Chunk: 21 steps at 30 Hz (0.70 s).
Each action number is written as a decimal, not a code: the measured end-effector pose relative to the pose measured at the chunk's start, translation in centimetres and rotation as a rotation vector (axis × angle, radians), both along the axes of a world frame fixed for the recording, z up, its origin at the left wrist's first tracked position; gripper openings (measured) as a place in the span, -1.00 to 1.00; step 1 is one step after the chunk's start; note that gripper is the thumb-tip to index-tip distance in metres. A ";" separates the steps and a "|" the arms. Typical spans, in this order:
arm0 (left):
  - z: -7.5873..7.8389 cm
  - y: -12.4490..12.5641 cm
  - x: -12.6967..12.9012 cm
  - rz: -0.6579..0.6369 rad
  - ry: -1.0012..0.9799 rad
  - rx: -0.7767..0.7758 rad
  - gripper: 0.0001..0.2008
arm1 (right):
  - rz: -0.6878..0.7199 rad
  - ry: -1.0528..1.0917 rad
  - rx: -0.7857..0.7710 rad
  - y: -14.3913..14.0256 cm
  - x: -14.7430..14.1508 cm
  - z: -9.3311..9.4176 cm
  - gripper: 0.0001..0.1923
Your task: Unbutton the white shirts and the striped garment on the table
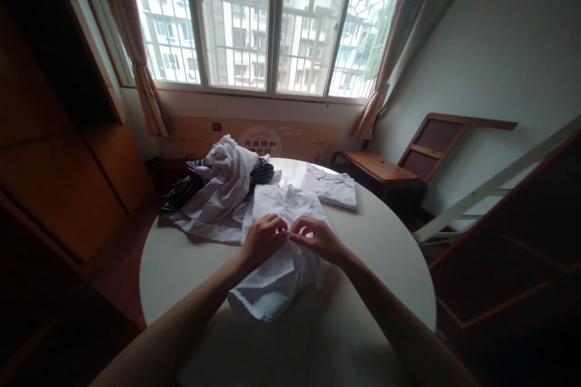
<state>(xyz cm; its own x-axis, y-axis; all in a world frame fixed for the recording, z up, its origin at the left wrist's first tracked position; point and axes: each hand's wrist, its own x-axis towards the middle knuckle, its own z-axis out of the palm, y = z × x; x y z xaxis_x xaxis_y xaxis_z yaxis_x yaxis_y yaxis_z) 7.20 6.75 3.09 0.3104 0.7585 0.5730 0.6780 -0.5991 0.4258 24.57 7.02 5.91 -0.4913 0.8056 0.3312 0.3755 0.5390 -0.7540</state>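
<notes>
A white shirt (pixel 276 278) lies spread on the round white table (pixel 376 266), its collar pointing away from me. My left hand (pixel 263 237) and my right hand (pixel 318 239) meet over the middle of its front, fingers pinched on the fabric at the placket. The fingertips of both hands nearly touch each other. Whether a button sits between them is too small to tell.
A crumpled heap of white clothes (pixel 222 193) with a dark striped garment (pixel 190 184) lies at the table's far left. A folded white shirt (pixel 331 187) rests at the far right. A wooden bench (pixel 376 172) stands beyond, a wardrobe (pixel 59 151) on the left, a window behind.
</notes>
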 end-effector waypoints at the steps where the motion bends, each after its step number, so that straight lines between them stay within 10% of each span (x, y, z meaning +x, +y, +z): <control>1: 0.0 0.0 0.0 0.006 0.006 -0.001 -0.95 | 0.016 0.002 0.002 0.0 0.0 0.0 -0.83; 21: 0.1 -0.2 0.2 0.019 0.043 0.086 -0.95 | 0.002 0.134 -0.120 0.2 -0.1 -0.6 -0.78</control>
